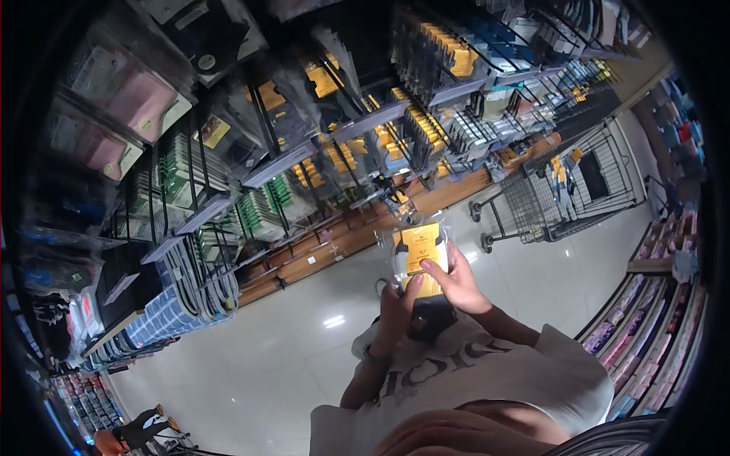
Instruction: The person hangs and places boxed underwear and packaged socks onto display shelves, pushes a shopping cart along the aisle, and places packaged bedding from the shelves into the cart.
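Observation:
In front of my chest I hold a clear plastic packet with a yellow card label (423, 245); what is packed inside is hard to make out. My left hand (397, 308) grips its lower left side, thumb on the front. From the right, my right hand (462, 283) closes round the packet, its thumb pressed across the yellow card. The fingers behind it are partly hidden. Just below both hands shows a dark item (431, 321), which I cannot identify. A band circles my left wrist.
A rack of hooks carries yellow-labelled packets (426, 128) and green-edged packets (262, 201). Checked cloth goods (163, 313) hang at left. A shopping cart (525, 199) with yellow-labelled packets stands at right. Curved shelves (635, 323) line the lower right. Another person (114, 441) is at lower left.

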`<act>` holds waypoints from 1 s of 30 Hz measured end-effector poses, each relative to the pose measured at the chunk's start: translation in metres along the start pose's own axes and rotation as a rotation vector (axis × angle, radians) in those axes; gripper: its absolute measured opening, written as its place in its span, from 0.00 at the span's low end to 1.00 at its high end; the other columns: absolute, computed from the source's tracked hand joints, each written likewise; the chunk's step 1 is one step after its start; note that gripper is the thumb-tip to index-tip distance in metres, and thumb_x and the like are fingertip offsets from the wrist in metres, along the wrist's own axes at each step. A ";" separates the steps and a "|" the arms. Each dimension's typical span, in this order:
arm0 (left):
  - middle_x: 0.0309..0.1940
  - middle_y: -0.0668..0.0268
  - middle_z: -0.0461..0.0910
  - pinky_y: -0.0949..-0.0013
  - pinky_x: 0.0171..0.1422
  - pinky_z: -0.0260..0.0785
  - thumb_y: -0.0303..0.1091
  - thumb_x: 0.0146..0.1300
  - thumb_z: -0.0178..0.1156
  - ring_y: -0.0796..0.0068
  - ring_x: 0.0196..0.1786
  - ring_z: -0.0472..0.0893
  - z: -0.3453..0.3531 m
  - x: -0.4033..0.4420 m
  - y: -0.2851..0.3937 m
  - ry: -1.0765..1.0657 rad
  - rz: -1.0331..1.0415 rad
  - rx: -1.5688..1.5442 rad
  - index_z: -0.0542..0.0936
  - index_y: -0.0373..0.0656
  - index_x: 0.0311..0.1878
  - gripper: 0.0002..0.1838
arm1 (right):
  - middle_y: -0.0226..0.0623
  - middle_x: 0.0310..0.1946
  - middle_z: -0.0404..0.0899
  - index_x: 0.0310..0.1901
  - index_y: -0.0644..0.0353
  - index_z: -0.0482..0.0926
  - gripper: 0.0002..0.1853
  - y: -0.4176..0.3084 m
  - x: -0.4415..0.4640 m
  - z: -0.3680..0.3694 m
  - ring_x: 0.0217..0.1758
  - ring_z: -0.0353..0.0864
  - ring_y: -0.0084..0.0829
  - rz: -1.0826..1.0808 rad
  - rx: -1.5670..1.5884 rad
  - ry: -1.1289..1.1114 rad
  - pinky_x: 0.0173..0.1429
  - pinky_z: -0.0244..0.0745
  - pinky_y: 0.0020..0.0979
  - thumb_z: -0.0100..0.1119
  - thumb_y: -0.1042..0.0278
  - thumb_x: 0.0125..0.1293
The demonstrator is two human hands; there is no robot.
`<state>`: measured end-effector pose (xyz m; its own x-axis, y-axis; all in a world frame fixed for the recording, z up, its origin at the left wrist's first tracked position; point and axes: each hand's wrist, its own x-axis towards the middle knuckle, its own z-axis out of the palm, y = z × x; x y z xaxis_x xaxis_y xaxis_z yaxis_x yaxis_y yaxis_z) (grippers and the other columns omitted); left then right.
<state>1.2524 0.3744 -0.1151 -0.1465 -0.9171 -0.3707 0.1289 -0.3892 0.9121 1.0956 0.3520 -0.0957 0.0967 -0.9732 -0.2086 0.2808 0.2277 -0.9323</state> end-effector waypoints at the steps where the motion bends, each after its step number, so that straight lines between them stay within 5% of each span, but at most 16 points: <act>1: 0.46 0.59 0.86 0.69 0.52 0.74 0.36 0.72 0.62 0.75 0.48 0.83 0.003 0.014 0.006 -0.027 0.014 0.038 0.79 0.32 0.56 0.17 | 0.35 0.54 0.82 0.63 0.64 0.71 0.19 -0.004 0.012 -0.006 0.57 0.79 0.22 -0.029 -0.026 0.001 0.63 0.73 0.27 0.60 0.74 0.74; 3: 0.44 0.57 0.86 0.67 0.49 0.74 0.37 0.69 0.66 0.73 0.46 0.83 0.017 0.043 0.023 0.029 0.173 -0.048 0.80 0.33 0.53 0.17 | 0.34 0.54 0.82 0.63 0.64 0.71 0.19 -0.013 0.038 -0.020 0.57 0.79 0.22 -0.088 -0.080 0.009 0.62 0.73 0.27 0.61 0.74 0.74; 7: 0.42 0.63 0.84 0.68 0.48 0.72 0.34 0.67 0.66 0.74 0.43 0.81 0.032 0.107 0.057 0.300 0.457 0.328 0.78 0.35 0.54 0.17 | 0.33 0.53 0.82 0.61 0.64 0.73 0.19 -0.046 0.092 -0.037 0.57 0.78 0.20 -0.191 -0.093 -0.008 0.62 0.73 0.26 0.63 0.74 0.73; 14: 0.36 0.62 0.85 0.66 0.47 0.73 0.39 0.65 0.69 0.75 0.40 0.82 0.064 0.206 0.106 0.236 0.327 0.211 0.81 0.36 0.51 0.18 | 0.30 0.53 0.81 0.60 0.65 0.74 0.19 -0.076 0.172 -0.084 0.56 0.77 0.18 -0.282 -0.094 -0.090 0.61 0.71 0.25 0.65 0.75 0.70; 21: 0.43 0.60 0.85 0.69 0.49 0.74 0.31 0.67 0.66 0.75 0.43 0.83 0.094 0.235 0.121 0.278 0.607 0.201 0.80 0.34 0.53 0.15 | 0.28 0.51 0.80 0.60 0.63 0.77 0.20 -0.109 0.215 -0.106 0.51 0.75 0.18 -0.447 -0.270 -0.073 0.55 0.69 0.23 0.67 0.69 0.69; 26: 0.47 0.61 0.86 0.69 0.53 0.74 0.26 0.67 0.65 0.73 0.48 0.84 0.102 0.245 0.111 0.233 0.645 0.106 0.79 0.35 0.57 0.17 | 0.34 0.42 0.87 0.50 0.64 0.82 0.14 -0.106 0.230 -0.129 0.47 0.83 0.24 -0.508 -0.378 -0.047 0.56 0.75 0.29 0.71 0.70 0.65; 30: 0.48 0.61 0.86 0.68 0.55 0.75 0.25 0.66 0.65 0.72 0.50 0.85 0.112 0.249 0.118 0.324 0.702 0.265 0.79 0.35 0.57 0.16 | 0.41 0.56 0.83 0.65 0.65 0.75 0.29 -0.110 0.243 -0.142 0.58 0.81 0.28 -0.415 -0.436 -0.122 0.63 0.73 0.30 0.72 0.77 0.61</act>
<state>1.1212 0.1102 -0.0802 0.1779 -0.9350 0.3069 -0.1571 0.2809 0.9468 0.9529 0.0863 -0.0856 0.1791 -0.9614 0.2091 -0.0958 -0.2285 -0.9688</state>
